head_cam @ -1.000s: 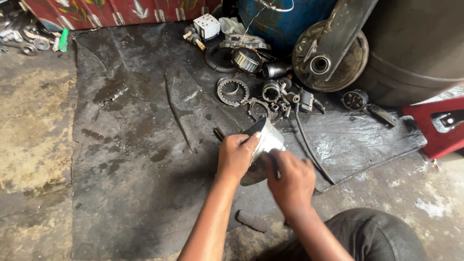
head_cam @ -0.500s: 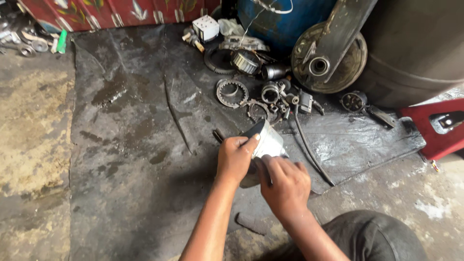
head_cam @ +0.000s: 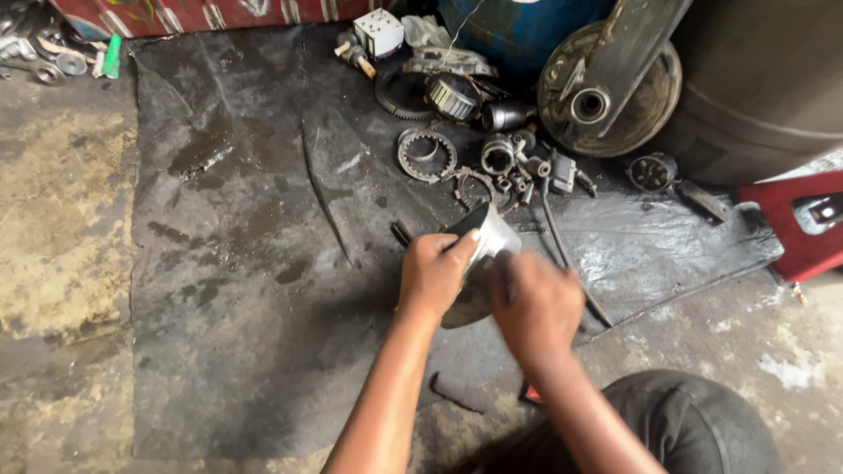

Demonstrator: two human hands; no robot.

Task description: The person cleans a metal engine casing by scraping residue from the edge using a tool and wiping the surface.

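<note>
Grey metal conical part point(head_cam: 487, 250), held just above the dark oily mat point(head_cam: 246, 263) at centre frame, between both hands. The left hand point(head_cam: 432, 274) has its fingers clamped round the part's left edge, thumb lying along the rim; the right hand point(head_cam: 536, 303) is motion-blurred against the part's right side, so whether its fingers are closed on it cannot be told. The work appears to be mid-course: the part is in hand, off the mat, while a toothed metal ring point(head_cam: 426, 154), a round bearing-like piece point(head_cam: 497, 156) and other small engine pieces lie loose in the upper centre, beside a rusty round drum plate point(head_cam: 606, 96) at upper right.
</note>
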